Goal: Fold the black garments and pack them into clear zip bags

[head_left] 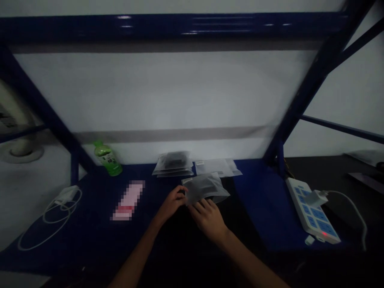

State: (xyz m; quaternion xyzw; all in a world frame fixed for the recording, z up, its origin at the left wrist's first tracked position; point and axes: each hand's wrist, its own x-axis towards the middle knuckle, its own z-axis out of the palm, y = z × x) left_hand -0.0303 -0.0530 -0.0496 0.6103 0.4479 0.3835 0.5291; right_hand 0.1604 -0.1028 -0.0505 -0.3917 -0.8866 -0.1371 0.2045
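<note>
A frosted plastic bag (205,187) with something dark inside is between my hands at the middle of the blue table. My left hand (174,203) pinches its left edge between thumb and fingers. At its lower edge my right hand (208,218) has its fingers curled over the plastic, the thumb hidden. Just behind lies a flat, pale frosted bag (217,166) with a small label. To the left of that rests a stack of filled frosted bags (174,163), dark contents showing through.
A green bottle (108,159) stands at the back left. A blurred pink-and-white item (129,200) lies left of my hands. At far left is a white charger with cable (67,195); on the right, a power strip (313,212) with a plugged-in adapter. Blue frame bars surround the table.
</note>
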